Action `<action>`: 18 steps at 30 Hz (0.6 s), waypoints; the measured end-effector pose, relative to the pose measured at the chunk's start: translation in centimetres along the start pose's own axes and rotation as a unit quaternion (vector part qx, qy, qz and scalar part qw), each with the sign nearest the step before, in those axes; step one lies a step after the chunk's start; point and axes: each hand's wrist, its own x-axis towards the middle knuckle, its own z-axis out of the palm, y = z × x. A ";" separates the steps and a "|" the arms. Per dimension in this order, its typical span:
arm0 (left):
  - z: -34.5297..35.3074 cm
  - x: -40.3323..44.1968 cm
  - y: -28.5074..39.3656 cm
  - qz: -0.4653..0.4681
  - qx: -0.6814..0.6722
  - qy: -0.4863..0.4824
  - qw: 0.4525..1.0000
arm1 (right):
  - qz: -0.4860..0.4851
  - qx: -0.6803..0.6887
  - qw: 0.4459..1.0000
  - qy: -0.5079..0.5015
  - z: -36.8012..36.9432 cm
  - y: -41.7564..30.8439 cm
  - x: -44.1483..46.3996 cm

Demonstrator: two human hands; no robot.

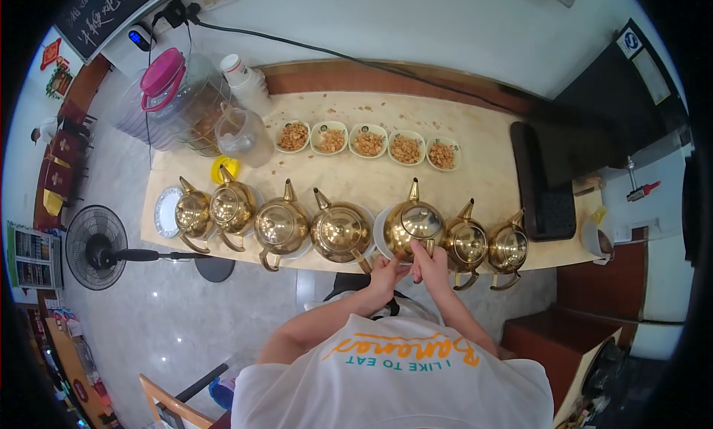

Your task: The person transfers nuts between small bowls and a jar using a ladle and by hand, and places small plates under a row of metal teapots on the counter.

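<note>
"So, counting from the left, the fifth teapot (417, 225) on the bench (486, 121) is the one you're working at. What lies to its left?"

"Farthest left of it, a plate (166, 212), then four gold teapots (342, 231) in a row running up to its side. Beyond it, mostly leftward, you have five small dishes (457, 158) of brown, crumbly food (368, 142)."

"And your hands?"

"Your left hand (386, 275) is at its near left, by the edge of the white saucer (379, 236) under it. Those fingers are curled, but I can't tell whether they pinch the saucer. Your right hand (432, 266) is at its near side, fingers bent close by the handle (428, 246); whether they grip it, I can't tell either."

"So which step do you seem to be on?"

"Adjusting it on its saucer, I'd judge. Its spout (415, 188) points away from you."

"What would your next move call for?"

"Probably a level, gentle touch, with an eye on the two smaller teapots (467, 245) to its right: the nearer sits just beside it, so you have little room that way."
</note>
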 end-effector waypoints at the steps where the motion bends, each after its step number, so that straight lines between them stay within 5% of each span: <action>1: -0.3 0.5 -0.4 -0.003 -0.007 0.005 1.000 | -0.003 -0.011 1.000 -0.002 0.0 0.4 0.2; 9: -1.8 4.0 -2.6 -0.018 -0.026 -0.044 0.999 | -0.039 -0.095 0.989 -0.104 -1.8 3.9 1.4; 15: -0.9 3.2 -1.2 -0.049 -0.083 0.001 0.995 | -0.131 -0.555 0.821 -0.025 -2.7 0.3 -2.1; 18: -0.9 1.4 0.1 -0.077 -0.024 -0.066 0.995 | -0.171 -0.369 0.911 0.062 -3.6 -2.0 -3.6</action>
